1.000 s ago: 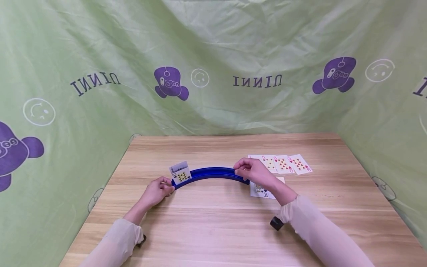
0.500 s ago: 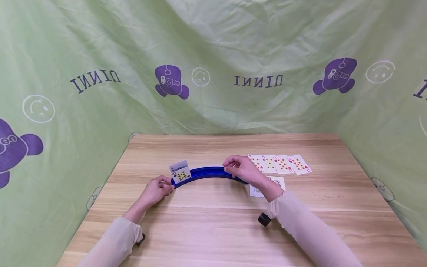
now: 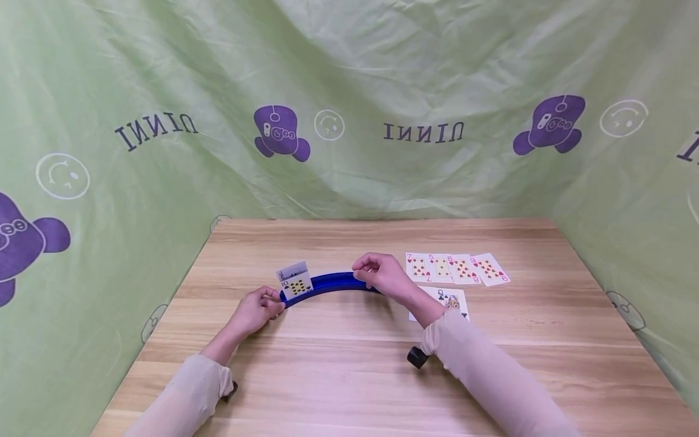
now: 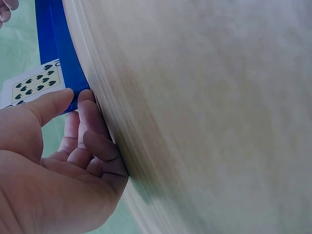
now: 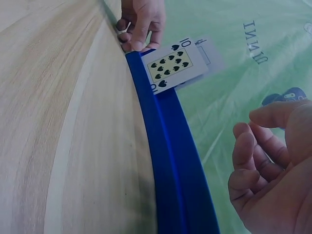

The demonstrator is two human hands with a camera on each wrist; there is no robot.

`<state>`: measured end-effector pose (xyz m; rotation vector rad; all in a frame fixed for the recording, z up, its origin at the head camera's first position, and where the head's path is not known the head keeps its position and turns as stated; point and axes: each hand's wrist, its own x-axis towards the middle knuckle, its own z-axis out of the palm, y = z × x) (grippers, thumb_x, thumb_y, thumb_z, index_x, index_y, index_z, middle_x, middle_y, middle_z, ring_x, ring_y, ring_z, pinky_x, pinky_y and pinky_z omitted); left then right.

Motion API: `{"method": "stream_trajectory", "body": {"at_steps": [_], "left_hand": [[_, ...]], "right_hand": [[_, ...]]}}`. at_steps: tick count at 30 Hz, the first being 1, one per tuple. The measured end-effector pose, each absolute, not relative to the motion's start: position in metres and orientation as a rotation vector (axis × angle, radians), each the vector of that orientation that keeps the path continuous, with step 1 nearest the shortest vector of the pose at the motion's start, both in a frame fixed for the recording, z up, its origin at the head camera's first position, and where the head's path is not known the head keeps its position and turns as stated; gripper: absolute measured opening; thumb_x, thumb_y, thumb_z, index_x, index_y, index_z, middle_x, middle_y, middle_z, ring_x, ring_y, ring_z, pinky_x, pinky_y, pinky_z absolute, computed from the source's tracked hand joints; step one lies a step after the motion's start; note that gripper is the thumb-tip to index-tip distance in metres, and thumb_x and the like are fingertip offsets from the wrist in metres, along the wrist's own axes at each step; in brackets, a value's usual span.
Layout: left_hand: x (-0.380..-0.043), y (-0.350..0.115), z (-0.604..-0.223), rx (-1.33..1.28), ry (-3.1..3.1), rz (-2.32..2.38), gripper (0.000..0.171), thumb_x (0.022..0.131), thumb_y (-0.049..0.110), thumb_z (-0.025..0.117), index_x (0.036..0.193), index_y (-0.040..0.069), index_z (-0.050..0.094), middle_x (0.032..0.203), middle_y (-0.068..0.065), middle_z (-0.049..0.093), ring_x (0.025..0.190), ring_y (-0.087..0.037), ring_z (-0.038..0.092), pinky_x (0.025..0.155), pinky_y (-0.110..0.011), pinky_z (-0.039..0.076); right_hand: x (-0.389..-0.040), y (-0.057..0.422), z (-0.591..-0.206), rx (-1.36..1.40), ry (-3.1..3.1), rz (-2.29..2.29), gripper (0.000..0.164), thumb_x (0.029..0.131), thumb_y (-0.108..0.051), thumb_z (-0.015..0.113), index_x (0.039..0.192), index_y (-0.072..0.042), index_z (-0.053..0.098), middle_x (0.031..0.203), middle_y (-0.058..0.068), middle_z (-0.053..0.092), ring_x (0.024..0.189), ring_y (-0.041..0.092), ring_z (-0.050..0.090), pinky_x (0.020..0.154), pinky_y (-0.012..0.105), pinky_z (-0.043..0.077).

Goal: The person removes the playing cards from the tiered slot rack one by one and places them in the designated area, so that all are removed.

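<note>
A curved blue card holder lies on the wooden table in the head view. My left hand pinches its left end between thumb and fingers, which shows closely in the left wrist view. Beside that hand, a ten of spades stands tilted in the holder's slot, with a second card poking up behind it in another slot. Over the right part of the holder hovers my right hand, its fingers loosely bent and nothing between them. The holder's right end is hidden behind this hand.
Several red number cards lie face up in a row at the back right. Nearer, a queen of clubs lies flat, partly covered by my right forearm. Green printed cloth rises behind the table.
My right hand has moved left along the holder, away from its right end, uncovering the seven of hearts and more of the queen. My left hand keeps its grip on the left end.
</note>
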<state>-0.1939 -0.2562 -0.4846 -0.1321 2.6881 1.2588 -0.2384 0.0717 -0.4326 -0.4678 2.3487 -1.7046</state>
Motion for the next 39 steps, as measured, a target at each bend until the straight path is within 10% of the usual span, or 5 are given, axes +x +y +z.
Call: {"method": "stream_trajectory", "body": {"at_steps": [14, 22, 29, 39], "left_hand": [[-0.192, -0.255, -0.481, -0.137, 2.687, 1.255, 0.019, 0.091, 0.010, 0.068, 0.106, 0.004, 0.059, 0.085, -0.006, 0.074, 0.070, -0.013, 0.061, 0.062, -0.026, 0.046], [-0.192, -0.254, -0.480, -0.144, 2.689, 1.242, 0.020, 0.091, 0.011, 0.068, 0.107, 0.003, 0.059, 0.085, -0.007, 0.074, 0.070, -0.013, 0.061, 0.062, -0.026, 0.045], [-0.192, -0.253, -0.482, -0.153, 2.685, 1.250, 0.020, 0.091, 0.011, 0.069, 0.106, 0.004, 0.059, 0.087, -0.008, 0.074, 0.071, -0.012, 0.061, 0.063, -0.026, 0.045], [-0.192, -0.253, -0.481, -0.154, 2.687, 1.248, 0.020, 0.091, 0.011, 0.069, 0.107, 0.003, 0.059, 0.087, -0.009, 0.074, 0.071, -0.013, 0.061, 0.063, -0.025, 0.045]], "right_hand": [[-0.246, 0.049, -0.442, -0.459, 2.314, -1.717, 0.015, 0.090, -0.010, 0.069, 0.103, -0.002, 0.069, 0.086, 0.004, 0.067, 0.081, 0.036, 0.065, 0.075, 0.048, 0.057], [-0.247, 0.034, -0.443, -0.496, 2.316, -1.696, 0.013, 0.091, -0.012, 0.070, 0.102, -0.004, 0.069, 0.087, 0.005, 0.068, 0.070, 0.013, 0.062, 0.074, 0.045, 0.057], [-0.247, 0.024, -0.445, -0.512, 2.314, -1.705, 0.010, 0.090, -0.010, 0.070, 0.099, -0.006, 0.070, 0.085, 0.005, 0.069, 0.074, 0.026, 0.065, 0.079, 0.056, 0.055], [-0.246, 0.012, -0.445, -0.531, 2.324, -1.688, 0.012, 0.091, -0.011, 0.070, 0.101, -0.004, 0.070, 0.086, 0.006, 0.069, 0.077, 0.032, 0.066, 0.066, 0.034, 0.057]]}}
